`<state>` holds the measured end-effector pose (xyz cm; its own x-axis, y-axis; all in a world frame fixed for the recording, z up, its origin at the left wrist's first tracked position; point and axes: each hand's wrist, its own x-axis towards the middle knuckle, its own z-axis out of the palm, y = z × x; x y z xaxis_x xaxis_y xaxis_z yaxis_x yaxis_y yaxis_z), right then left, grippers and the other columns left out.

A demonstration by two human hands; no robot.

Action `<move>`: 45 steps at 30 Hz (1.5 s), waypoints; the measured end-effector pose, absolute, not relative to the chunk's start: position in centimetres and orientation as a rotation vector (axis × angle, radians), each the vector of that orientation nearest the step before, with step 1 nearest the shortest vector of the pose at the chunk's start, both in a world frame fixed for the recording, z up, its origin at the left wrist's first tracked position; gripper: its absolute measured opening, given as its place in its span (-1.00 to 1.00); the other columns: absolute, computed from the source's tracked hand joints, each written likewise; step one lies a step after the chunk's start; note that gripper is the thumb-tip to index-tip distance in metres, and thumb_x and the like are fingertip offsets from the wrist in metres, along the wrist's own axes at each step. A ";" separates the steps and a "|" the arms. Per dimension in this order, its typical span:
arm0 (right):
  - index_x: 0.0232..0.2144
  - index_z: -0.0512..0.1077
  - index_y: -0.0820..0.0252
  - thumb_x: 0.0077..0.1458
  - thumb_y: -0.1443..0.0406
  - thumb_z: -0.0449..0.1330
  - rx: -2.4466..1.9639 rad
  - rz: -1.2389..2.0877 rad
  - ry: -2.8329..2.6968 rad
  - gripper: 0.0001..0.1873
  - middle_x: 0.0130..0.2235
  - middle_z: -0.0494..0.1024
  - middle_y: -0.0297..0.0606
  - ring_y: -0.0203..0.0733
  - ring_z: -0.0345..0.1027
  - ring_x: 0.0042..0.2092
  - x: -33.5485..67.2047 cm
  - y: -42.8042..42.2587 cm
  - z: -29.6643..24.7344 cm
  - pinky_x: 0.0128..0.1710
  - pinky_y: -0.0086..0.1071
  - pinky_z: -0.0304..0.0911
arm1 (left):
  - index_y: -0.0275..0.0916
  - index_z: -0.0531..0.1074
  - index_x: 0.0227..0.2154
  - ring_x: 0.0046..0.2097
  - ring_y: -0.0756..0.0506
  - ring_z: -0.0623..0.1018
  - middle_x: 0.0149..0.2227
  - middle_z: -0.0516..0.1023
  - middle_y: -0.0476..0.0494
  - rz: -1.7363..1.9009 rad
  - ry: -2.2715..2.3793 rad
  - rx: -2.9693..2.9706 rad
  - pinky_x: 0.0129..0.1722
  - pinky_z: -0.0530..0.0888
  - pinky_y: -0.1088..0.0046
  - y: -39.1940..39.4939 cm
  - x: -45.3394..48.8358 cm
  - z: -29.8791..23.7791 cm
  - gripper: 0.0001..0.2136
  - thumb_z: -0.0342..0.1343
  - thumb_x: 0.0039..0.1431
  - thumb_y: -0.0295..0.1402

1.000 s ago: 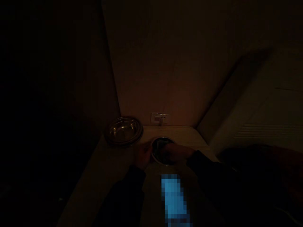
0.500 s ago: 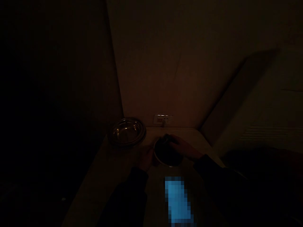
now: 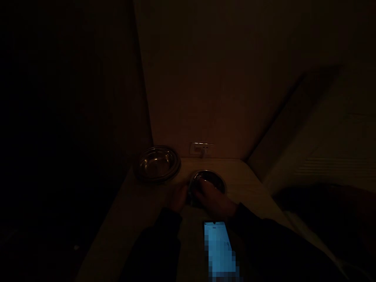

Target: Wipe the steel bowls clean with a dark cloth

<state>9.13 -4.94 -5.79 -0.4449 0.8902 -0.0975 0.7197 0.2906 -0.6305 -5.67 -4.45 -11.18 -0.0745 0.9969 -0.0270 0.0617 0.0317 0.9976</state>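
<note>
Toward far edge of table [image 3: 242, 174]: right hand [image 3: 216, 198] working inside bowl [image 3: 216, 180], I judge; left hand [image 3: 178, 197] at rim. Grips: can't tell. Next needs bowl steady.

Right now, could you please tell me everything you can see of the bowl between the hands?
The bowl is round and dark inside, with a thin, shiny, metal-looking rim. It seems upright on the table. The left hand seems to hold its left side; the right hand reaches inside. Darkness hides any contents.
</note>
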 end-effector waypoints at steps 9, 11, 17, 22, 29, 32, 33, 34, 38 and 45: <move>-0.09 0.38 0.33 0.20 0.29 0.00 -1.532 0.751 -2.474 -0.70 -0.07 0.51 0.04 -0.04 0.41 -0.06 8.4 -5.6 -5.0 -0.10 -0.30 0.22 | -0.30 0.53 -0.27 -0.09 -0.19 0.55 -0.15 0.62 -0.24 1.114 1.355 1.122 -0.06 0.41 0.31 -4.8 -4.9 -10.2 -0.72 -0.01 0.05 -0.30; -0.07 0.37 0.35 0.22 0.31 -0.05 -1.560 0.710 -2.482 -0.67 -0.05 0.50 0.09 -0.01 0.40 -0.04 7.9 -5.6 -4.8 -0.08 -0.27 0.22 | -0.27 0.53 -0.29 -0.09 -0.17 0.56 -0.16 0.62 -0.20 1.111 1.354 1.109 -0.06 0.41 0.33 -4.9 -4.9 -9.9 -0.75 -0.01 0.06 -0.33; -0.02 0.36 0.30 0.24 0.27 -0.04 -1.494 0.702 -2.626 -0.65 -0.07 0.53 0.05 -0.03 0.45 -0.11 9.0 -6.3 -3.9 -0.12 -0.27 0.26 | -0.31 0.52 -0.33 -0.07 -0.20 0.55 -0.17 0.62 -0.25 1.159 1.388 1.089 -0.02 0.40 0.30 -5.0 -5.0 -9.4 -0.81 0.09 -0.01 -0.39; -0.04 0.39 0.27 0.24 0.28 -0.04 -1.438 0.677 -2.692 -0.67 -0.07 0.54 -0.01 -0.06 0.45 -0.11 9.4 -6.2 -3.6 -0.11 -0.29 0.27 | -0.35 0.54 -0.30 -0.10 -0.21 0.57 -0.16 0.63 -0.28 1.172 1.350 1.119 -0.04 0.42 0.25 -4.9 -4.9 -10.0 -0.78 0.06 0.01 -0.43; 0.00 0.35 0.33 0.30 0.25 -0.16 -1.525 0.591 -2.640 -0.60 -0.09 0.53 0.10 0.03 0.46 -0.13 8.6 -6.4 -4.4 -0.17 -0.21 0.29 | -0.30 0.58 -0.37 -0.10 -0.22 0.57 -0.24 0.65 -0.20 1.202 1.346 1.148 -0.01 0.42 0.24 -4.9 -4.9 -9.1 -0.79 0.05 0.01 -0.45; 0.00 0.36 0.25 0.29 0.20 -0.12 -1.469 0.633 -2.709 -0.61 -0.10 0.55 0.03 0.00 0.47 -0.16 9.8 -6.6 -4.5 -0.20 -0.24 0.30 | -0.32 0.58 -0.32 -0.09 -0.21 0.58 -0.19 0.65 -0.22 1.207 1.327 1.107 -0.04 0.45 0.24 -4.7 -4.9 -9.3 -0.79 0.08 0.02 -0.42; -0.01 0.37 0.23 0.29 0.19 -0.10 -1.446 0.646 -2.731 -0.62 -0.10 0.55 0.00 -0.02 0.47 -0.16 10.2 -6.7 -4.4 -0.20 -0.26 0.30 | -0.32 0.58 -0.30 -0.08 -0.21 0.58 -0.16 0.64 -0.22 1.212 1.319 1.099 -0.02 0.45 0.24 -4.7 -4.9 -9.4 -0.78 0.09 0.02 -0.41; -0.03 0.38 0.22 0.28 0.19 -0.08 -1.429 0.656 -2.747 -0.63 -0.11 0.56 -0.02 -0.04 0.47 -0.17 10.5 -6.7 -4.4 -0.20 -0.28 0.30 | -0.31 0.57 -0.28 -0.06 -0.20 0.58 -0.14 0.63 -0.23 1.217 1.311 1.095 0.00 0.44 0.24 -4.7 -4.9 -9.6 -0.78 0.10 0.02 -0.40; -0.07 0.40 0.25 0.29 0.21 -0.09 -1.427 0.635 -2.722 -0.64 -0.10 0.55 -0.02 -0.05 0.45 -0.12 10.2 -6.4 -4.4 -0.15 -0.29 0.29 | -0.29 0.57 -0.25 -0.04 -0.19 0.57 -0.12 0.63 -0.21 1.226 1.289 1.117 0.05 0.41 0.23 -4.9 -4.6 -10.0 -0.77 0.10 0.04 -0.39; -0.02 0.36 0.31 0.31 0.25 -0.14 -1.439 0.582 -2.656 -0.62 -0.08 0.53 0.04 -0.02 0.44 -0.10 8.7 -5.9 -4.6 -0.12 -0.23 0.27 | -0.30 0.57 -0.27 -0.04 -0.20 0.55 -0.11 0.63 -0.18 1.225 1.322 1.135 0.04 0.39 0.24 -4.7 -4.5 -10.5 -0.72 -0.03 0.06 -0.44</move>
<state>8.68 -5.90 -4.62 -0.5609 0.8190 -0.1209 0.7945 0.4914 -0.3568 -4.51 -4.65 -10.50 -0.0954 0.9938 -0.0574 0.0185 0.0594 0.9981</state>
